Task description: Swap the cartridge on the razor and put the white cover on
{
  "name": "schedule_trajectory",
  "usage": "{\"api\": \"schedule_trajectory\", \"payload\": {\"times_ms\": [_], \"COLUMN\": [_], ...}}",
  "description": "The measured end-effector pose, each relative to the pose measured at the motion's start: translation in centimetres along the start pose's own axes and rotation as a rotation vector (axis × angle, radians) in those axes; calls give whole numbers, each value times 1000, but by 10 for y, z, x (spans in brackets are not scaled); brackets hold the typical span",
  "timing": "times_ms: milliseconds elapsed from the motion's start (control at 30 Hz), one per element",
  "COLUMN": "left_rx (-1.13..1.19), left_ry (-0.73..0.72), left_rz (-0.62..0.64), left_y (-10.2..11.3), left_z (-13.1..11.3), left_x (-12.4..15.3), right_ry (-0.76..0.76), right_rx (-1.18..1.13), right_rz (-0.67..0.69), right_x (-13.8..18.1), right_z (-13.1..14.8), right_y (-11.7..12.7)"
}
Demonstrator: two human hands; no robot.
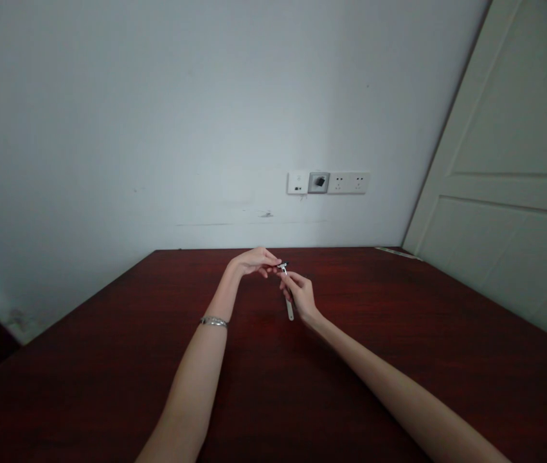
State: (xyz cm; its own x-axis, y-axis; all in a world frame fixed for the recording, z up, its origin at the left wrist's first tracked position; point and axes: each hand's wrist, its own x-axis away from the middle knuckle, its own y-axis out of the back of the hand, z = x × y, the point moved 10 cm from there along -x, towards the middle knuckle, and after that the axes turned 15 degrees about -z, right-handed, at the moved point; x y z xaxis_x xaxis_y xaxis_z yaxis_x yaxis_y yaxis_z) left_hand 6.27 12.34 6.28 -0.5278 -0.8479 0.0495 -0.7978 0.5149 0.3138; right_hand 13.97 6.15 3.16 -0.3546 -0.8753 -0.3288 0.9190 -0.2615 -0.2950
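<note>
Both my hands meet above the dark red wooden table (pixel 360 360). My right hand (pixel 301 294) is closed round a slim white handle of a small tool (pixel 290 310), which looks like a razor; the handle's end sticks out below the fingers. My left hand (pixel 252 262) pinches the tool's small dark and silvery head (pixel 283 265) with its fingertips. A silver bracelet (pixel 214 321) sits on my left wrist. Both forearms reach out from the lower edge of the view.
A white wall stands behind the table with a row of sockets (pixel 328 182). A white panelled door (pixel 509 180) is at the right. A thin pale strip (pixel 397 253) lies at the table's far right corner.
</note>
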Motion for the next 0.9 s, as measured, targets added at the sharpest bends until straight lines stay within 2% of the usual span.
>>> {"api": "schedule_trajectory", "payload": {"times_ms": [233,433,767,900], "left_rx": [-92,-150,-174,-155], "left_ry": [-81,-152,-180,-186], "left_rz": [-38,-57,-107,-174], "left_y": [4,4,18,31], "left_z": [-18,-30,-30,-27], "left_x": [6,11,9,5], "right_ry": [-5,51,26,45], "right_rx": [-15,-9,20,6], "right_rz": [87,68,126,72], "right_x": [2,0,4,-1], "right_z": [5,11,5,7], "right_y": [-5,-2,-8,-1]}}
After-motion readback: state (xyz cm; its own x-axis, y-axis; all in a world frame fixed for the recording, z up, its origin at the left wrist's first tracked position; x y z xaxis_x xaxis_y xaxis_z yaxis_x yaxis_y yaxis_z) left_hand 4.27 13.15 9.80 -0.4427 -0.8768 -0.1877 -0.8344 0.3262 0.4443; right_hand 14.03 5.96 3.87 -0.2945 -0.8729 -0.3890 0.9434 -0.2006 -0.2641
